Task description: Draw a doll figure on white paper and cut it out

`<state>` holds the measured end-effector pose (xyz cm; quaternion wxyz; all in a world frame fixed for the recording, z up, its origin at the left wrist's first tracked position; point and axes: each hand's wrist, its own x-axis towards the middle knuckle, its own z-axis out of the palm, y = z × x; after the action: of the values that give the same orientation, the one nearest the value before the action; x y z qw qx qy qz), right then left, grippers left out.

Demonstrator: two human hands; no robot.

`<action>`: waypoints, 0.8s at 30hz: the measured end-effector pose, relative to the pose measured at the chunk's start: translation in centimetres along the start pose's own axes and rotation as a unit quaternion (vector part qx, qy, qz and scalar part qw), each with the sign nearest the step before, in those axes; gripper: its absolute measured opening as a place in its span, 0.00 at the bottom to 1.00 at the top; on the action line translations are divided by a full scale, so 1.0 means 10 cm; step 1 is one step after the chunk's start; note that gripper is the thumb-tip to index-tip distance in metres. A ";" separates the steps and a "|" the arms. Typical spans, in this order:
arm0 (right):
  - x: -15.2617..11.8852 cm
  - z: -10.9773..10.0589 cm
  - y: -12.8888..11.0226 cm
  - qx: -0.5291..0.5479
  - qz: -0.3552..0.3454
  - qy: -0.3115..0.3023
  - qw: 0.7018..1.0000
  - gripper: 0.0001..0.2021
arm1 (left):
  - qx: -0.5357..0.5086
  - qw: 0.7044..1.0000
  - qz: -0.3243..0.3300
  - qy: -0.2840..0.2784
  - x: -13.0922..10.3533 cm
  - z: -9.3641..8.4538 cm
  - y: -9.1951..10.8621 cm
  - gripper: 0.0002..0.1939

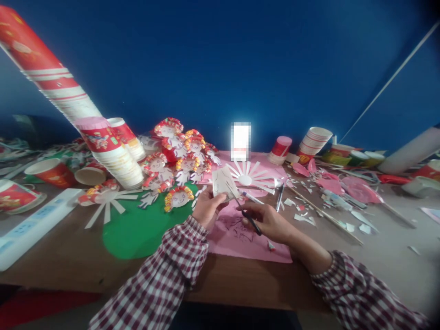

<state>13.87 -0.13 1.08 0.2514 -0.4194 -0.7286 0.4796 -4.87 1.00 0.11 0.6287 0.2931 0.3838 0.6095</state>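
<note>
My left hand (208,208) pinches a small white piece of paper (222,181) with dark drawn lines, thumb on its near edge. In my right hand (270,221) is a pair of scissors (252,222) with dark handles. The blades point up and left and reach the paper's right lower edge; whether they are parted I cannot tell. Under both hands lies a pink sheet (254,250) with dark scribbled lines. Just beyond the paper is a white paper cup cut into spread strips (244,180). A pen (280,197) lies beyond my right hand.
Decorated paper-cup figures (178,199) crowd the left, by a green sheet (137,233). A tall leaning stack of paper cups (113,160) stands farther left. To the right are paper scraps (304,219), a thin stick (326,215) and stacked cups (314,142). A blue wall (192,68) rises behind.
</note>
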 end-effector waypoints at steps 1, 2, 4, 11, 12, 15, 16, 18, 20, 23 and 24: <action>0.00 0.00 0.01 0.002 -0.001 -0.001 1.000 0.21 | -0.001 1.000 -0.001 0.000 0.00 0.00 0.00 0.17; 0.00 0.00 0.02 0.005 0.000 -0.002 1.000 0.21 | -0.002 1.000 -0.001 0.002 0.00 0.01 0.01 0.17; 0.01 0.01 0.03 0.011 0.004 -0.005 1.000 0.21 | -0.004 1.000 -0.001 0.005 -0.01 0.01 0.02 0.16; 0.01 0.02 0.04 0.025 0.006 -0.013 1.000 0.22 | 0.005 1.000 -0.003 0.005 -0.02 0.02 0.01 0.17; 0.01 0.02 0.03 0.024 0.005 -0.013 1.000 0.22 | 0.004 1.000 -0.002 0.002 -0.01 0.02 0.01 0.17; 0.00 0.01 0.01 0.019 0.006 -0.017 1.000 0.22 | -0.002 1.000 0.001 -0.007 -0.01 0.01 0.00 0.16; 0.00 0.01 0.00 0.016 0.005 -0.018 1.000 0.22 | -0.004 1.000 0.001 -0.007 -0.01 0.01 0.00 0.16; 0.01 0.00 -0.01 0.006 0.001 -0.020 1.000 0.23 | -0.006 1.000 0.001 -0.008 -0.01 0.01 0.00 0.16; 0.01 0.00 -0.01 -0.001 0.000 -0.018 1.000 0.23 | -0.006 1.000 0.000 -0.011 -0.01 0.01 0.00 0.16; 0.01 0.00 -0.01 0.000 0.003 -0.020 1.000 0.23 | -0.001 1.000 -0.002 -0.014 -0.01 0.02 0.01 0.16; 0.01 0.00 0.00 0.003 0.004 -0.020 1.000 0.23 | 0.001 1.000 -0.004 -0.014 -0.02 0.02 0.01 0.17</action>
<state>13.84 -0.08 1.10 0.2357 -0.4122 -0.7304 0.4909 -4.78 0.88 0.31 0.6360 0.3008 0.3763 0.6028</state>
